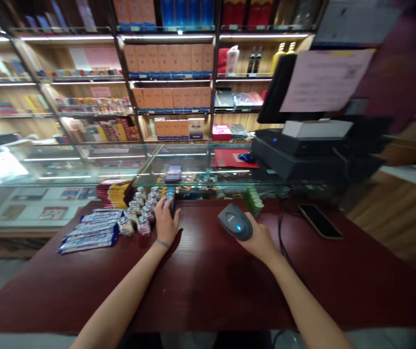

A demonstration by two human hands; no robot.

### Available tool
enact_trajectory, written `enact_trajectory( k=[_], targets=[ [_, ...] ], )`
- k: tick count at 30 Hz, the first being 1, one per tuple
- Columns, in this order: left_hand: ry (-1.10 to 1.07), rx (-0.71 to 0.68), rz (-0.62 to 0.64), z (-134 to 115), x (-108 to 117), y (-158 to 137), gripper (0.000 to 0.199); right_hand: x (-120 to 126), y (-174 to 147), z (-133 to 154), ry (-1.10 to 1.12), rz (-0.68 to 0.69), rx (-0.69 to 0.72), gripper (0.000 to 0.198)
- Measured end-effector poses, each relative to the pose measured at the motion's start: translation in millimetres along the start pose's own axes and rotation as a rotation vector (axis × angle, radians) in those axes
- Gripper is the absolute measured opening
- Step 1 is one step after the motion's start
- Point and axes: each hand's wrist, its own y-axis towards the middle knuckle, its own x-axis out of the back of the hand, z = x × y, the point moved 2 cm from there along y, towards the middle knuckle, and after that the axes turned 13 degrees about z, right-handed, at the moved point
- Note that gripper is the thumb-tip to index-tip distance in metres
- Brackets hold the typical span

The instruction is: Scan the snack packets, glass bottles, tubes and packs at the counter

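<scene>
My left hand [166,224], with a band at the wrist, has its fingers and thumb around the near end of a row of small blue-topped packs [169,192] with a dark side. How firmly it grips them is hard to see. Just left of it stand several small clear jars [143,225] with silvery lids. In my right hand [261,238] is a dark grey barcode scanner [235,223], a blue light glowing on top, held above the counter. Behind the scanner lies a row of green round-ended packs [254,199].
Blue-and-white sachets [89,233] lie left on the dark red counter [200,286]; yellow packets [120,195] stand behind them. A phone [320,221] and a black cable [281,237] are at right. The raised glass top [193,160] bears a monitor [276,92] and a mouse [246,157].
</scene>
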Motion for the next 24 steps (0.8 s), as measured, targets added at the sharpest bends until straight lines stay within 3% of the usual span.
enact_trajectory(
  k=[6, 15, 19, 24],
  targets=[
    [-0.154, -0.128, 0.205, -52.1, -33.9, 13.7, 0.046, 42.5, -1.0, -34.6, 0.135, -0.127, -0.218, 0.038],
    [-0.665, -0.025, 0.442, -159.3, -143.9, 26.8, 0.051, 77.3, -15.9, -87.5, 0.266, -0.289, -0.34, 0.046],
    [-0.737, -0.006, 0.466, -193.5, -180.3, 22.2, 0.053, 87.3, -23.4, -96.3, 0.292, -0.318, -0.385, 0.042],
    [-0.73, 0.008, 0.452, -208.8, -201.7, 18.3, 0.051, 94.5, -29.3, -101.7, 0.296, -0.379, -0.378, 0.038]
  ],
)
